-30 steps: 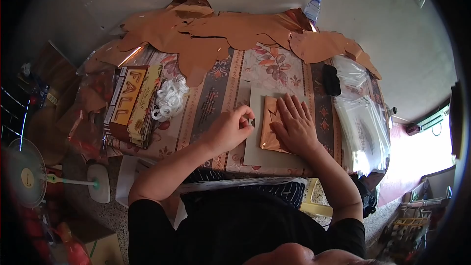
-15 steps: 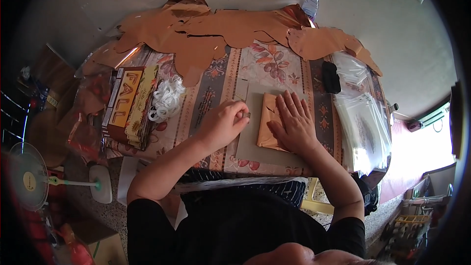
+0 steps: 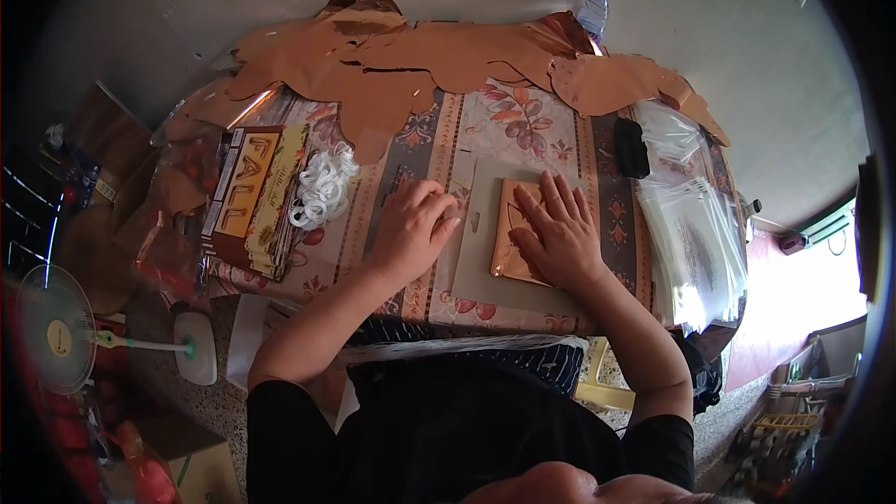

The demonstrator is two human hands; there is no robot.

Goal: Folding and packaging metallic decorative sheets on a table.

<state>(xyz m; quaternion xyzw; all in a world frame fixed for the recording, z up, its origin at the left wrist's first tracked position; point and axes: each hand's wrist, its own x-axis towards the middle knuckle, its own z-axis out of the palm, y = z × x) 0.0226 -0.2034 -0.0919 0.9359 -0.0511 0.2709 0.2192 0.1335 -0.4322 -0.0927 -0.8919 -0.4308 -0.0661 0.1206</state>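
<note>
My right hand (image 3: 563,232) lies flat with its fingers stretched out, pressing on a folded copper-coloured foil sheet (image 3: 505,259). A thin dark curved line shows on the foil near my thumb. The foil rests on a grey-beige flat board (image 3: 473,285) with a small slot near its left edge. To the left of the board hovers my left hand (image 3: 411,235), its fingers curled toward the thumb in a loose pinch. Whatever may be between those fingertips is too small to make out.
Left on the patterned tablecloth (image 3: 425,271) are a stack of printed cards (image 3: 257,196) and a heap of white bands (image 3: 323,189). Copper foil sheets (image 3: 448,51) spread across the back, near a plastic bottle (image 3: 595,11). Clear plastic sleeves (image 3: 691,243) and a black item (image 3: 631,147) lie right.
My left hand has drawn back leftward from the board's left edge. My right hand stays flat on the folded foil.
</note>
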